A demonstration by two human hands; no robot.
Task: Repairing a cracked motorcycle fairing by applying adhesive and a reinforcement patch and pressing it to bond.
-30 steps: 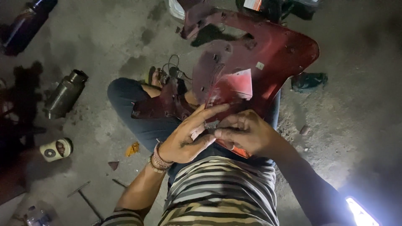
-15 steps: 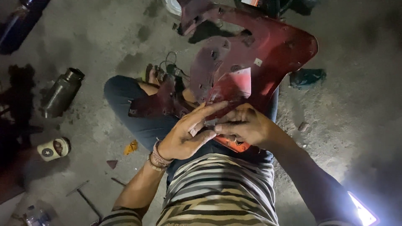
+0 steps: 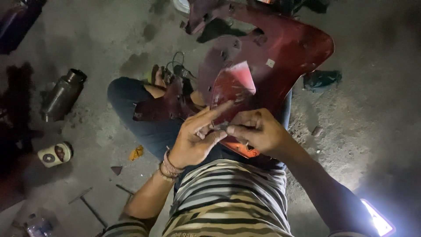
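Here left hand (image 3: 195, 138) and right hand (image 3: 254, 131) pinching small dark part (image 3: 220, 126) over red panel (image 3: 280, 57)

Big curved plastic body panel (image 3: 280, 57), dark red, dusty, with one small pale square patch. Smaller flat plastic piece (image 3: 232, 85) in front of it, lighter, faded red. Striped knit shirt (image 3: 228, 202), cream and dark brown bands. Dark blue denim trousers (image 3: 131, 94). Left hand (image 3: 195, 138) has a stack of pink-tan beaded wrist bands (image 3: 169, 169). Grey concrete floor (image 3: 101, 35) with dark stains. Dull grey-brown metal cylinder (image 3: 61, 94) far left. Cream round tin (image 3: 55, 153) with dark label, near left. Small yellow-orange scrap (image 3: 137, 152) beside the knee.
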